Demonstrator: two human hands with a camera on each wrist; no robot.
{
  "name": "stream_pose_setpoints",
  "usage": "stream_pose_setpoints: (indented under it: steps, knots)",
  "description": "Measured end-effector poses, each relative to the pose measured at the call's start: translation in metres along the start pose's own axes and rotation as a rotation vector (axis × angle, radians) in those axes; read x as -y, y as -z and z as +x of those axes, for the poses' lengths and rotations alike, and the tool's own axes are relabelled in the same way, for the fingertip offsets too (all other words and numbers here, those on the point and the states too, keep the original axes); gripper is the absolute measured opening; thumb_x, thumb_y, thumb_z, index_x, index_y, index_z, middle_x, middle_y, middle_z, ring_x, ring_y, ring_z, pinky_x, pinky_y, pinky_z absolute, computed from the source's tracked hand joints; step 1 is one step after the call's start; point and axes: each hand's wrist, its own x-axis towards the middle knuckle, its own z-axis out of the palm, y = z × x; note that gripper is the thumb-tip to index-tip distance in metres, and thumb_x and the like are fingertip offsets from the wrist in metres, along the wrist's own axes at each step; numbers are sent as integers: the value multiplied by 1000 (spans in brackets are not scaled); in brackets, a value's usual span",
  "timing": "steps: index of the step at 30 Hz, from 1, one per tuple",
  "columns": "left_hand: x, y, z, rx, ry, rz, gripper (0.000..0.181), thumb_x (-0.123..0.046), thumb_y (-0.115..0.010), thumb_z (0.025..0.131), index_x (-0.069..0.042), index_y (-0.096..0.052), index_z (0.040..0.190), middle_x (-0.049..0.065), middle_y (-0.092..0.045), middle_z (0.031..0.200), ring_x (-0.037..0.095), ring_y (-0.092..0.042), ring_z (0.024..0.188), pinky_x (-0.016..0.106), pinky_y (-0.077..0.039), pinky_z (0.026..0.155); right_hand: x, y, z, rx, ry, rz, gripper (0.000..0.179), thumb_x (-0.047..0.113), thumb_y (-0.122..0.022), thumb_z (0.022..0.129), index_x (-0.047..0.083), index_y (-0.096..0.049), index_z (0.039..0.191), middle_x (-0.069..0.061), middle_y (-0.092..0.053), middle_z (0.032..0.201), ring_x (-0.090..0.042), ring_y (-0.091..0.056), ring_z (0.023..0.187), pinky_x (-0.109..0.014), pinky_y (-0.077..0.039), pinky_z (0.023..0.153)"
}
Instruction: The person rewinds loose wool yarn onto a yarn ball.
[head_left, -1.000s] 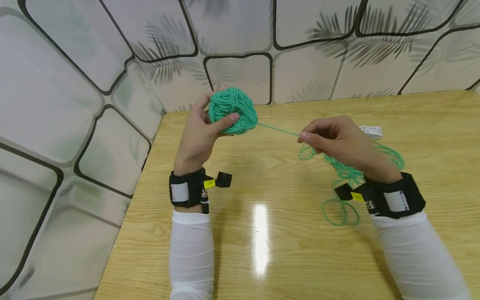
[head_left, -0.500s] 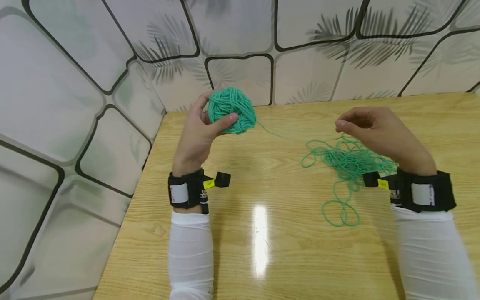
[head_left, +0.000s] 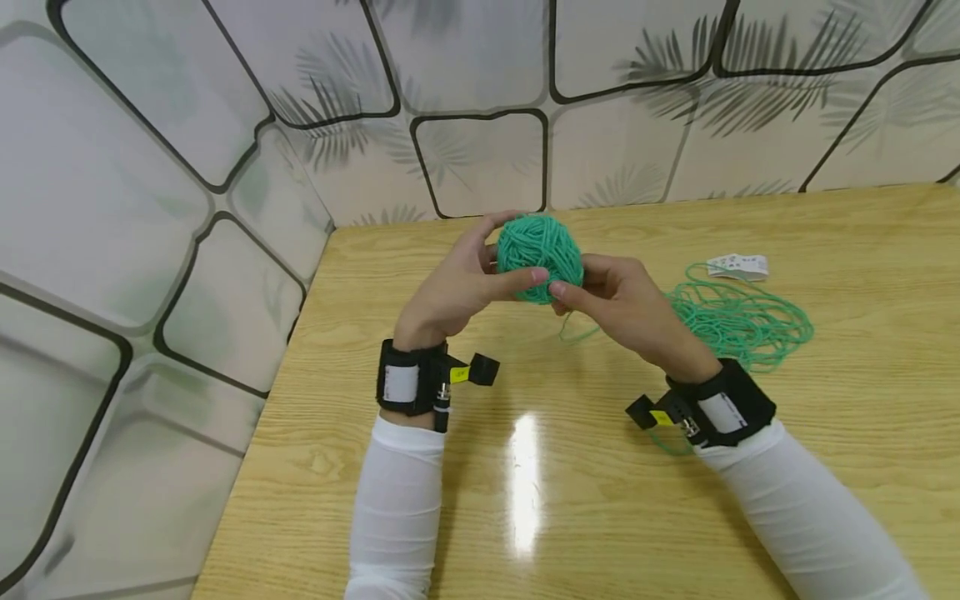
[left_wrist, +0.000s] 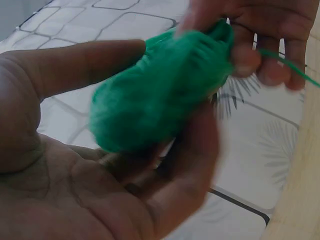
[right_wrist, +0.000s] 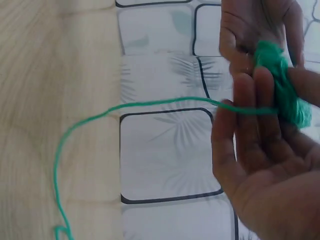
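Note:
A green yarn ball (head_left: 538, 250) is held up over the table between both hands. My left hand (head_left: 459, 287) grips it from the left, thumb across its near face and fingers behind. On the ball's right edge, my right hand (head_left: 637, 307) pinches with the thumb in front and fingertips behind. In the left wrist view the ball (left_wrist: 155, 95) is blurred, with the other hand's fingers at its far end. A single yarn strand (right_wrist: 165, 101) runs from the ball across the right fingers and down towards the table in the right wrist view.
A loose, tangled pile of green yarn (head_left: 742, 321) lies on the wooden table (head_left: 585, 500) beyond the right wrist. A small white paper label (head_left: 738, 267) lies at its back edge. A patterned wall (head_left: 480, 158) stands along the table's back and left.
The right hand went out right, drawing the strand, then came back left to the ball and pinches its edge. The left hand has carried the ball rightward and nearer.

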Motion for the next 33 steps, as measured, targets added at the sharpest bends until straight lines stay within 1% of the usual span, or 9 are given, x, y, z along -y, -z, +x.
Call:
stream_pose_setpoints:
  steps: [2, 5, 10, 15, 21, 25, 29, 31, 33]
  knots:
    - [5, 0, 4, -18, 49, -22, 76, 8, -69, 92, -12, -31, 155, 24, -60, 127, 36, -66, 107, 50, -58, 88, -4, -3, 1, -40, -40, 5, 24, 14, -60, 104, -5, -66, 117, -16, -68, 97, -22, -68, 85, -32, -58, 82]
    - [12, 1, 11, -50, 113, -46, 81, 13, -69, 90, -11, -29, 157, 25, -57, 128, 38, -67, 104, 49, -60, 82, -8, -6, 4, -46, -102, 14, 24, 15, -60, 105, -5, -66, 115, -14, -68, 94, -21, -67, 81, -34, -59, 79]
    - [22, 9, 17, -124, 174, 28, 83, 13, -70, 89, -8, -27, 157, 26, -58, 125, 38, -69, 99, 50, -60, 81, -11, -5, 7, 0, -188, -28, 25, 18, -58, 106, -6, -65, 112, -16, -68, 91, -22, -66, 76, -40, -59, 75]
    - [37, 30, 18, -245, 252, 107, 83, 9, -70, 91, -8, -25, 159, 28, -57, 127, 36, -68, 99, 52, -57, 88, -13, 3, 6, 34, -273, -118, 30, 17, -60, 105, -6, -65, 123, -19, -67, 93, -22, -64, 75, -39, -58, 76]
    - [56, 57, 12, -401, 378, 188, 84, 5, -70, 92, -8, -22, 160, 28, -41, 145, 36, -65, 104, 43, -58, 89, -21, 12, 5, 91, -312, -258, 31, 18, -63, 103, -4, -67, 124, -17, -70, 92, -33, -66, 86, -45, -56, 82]
    - [65, 70, 9, -480, 453, 361, 84, 3, -69, 92, -5, -20, 159, 28, -39, 148, 30, -66, 92, 38, -59, 83, -27, 18, 5, 111, -299, -373, 28, 14, -65, 100, -5, -68, 120, -16, -70, 89, -30, -66, 82, -38, -53, 71]
    - [68, 76, 8, -500, 531, 632, 80, 2, -62, 90, -2, -20, 158, 29, -52, 134, 23, -57, 71, 33, -51, 65, -29, 23, 6, 121, -305, -468, 22, 11, -65, 99, -4, -71, 113, -14, -70, 84, -26, -63, 75, -33, -47, 63]
    - [66, 72, 7, -518, 546, 785, 77, -2, -60, 90, -1, -24, 158, 31, -51, 133, 28, -57, 79, 38, -51, 69, -29, 24, 5, 116, -306, -493, 20, 11, -64, 100, -4, -72, 111, -14, -70, 86, -26, -63, 75, -33, -48, 63]
    - [60, 61, 6, -537, 525, 918, 74, -4, -61, 89, -2, -30, 156, 32, -49, 134, 37, -56, 94, 46, -53, 75, -29, 23, 5, 96, -288, -503, 19, 11, -63, 101, -3, -72, 110, -15, -70, 89, -25, -62, 75, -34, -48, 64]
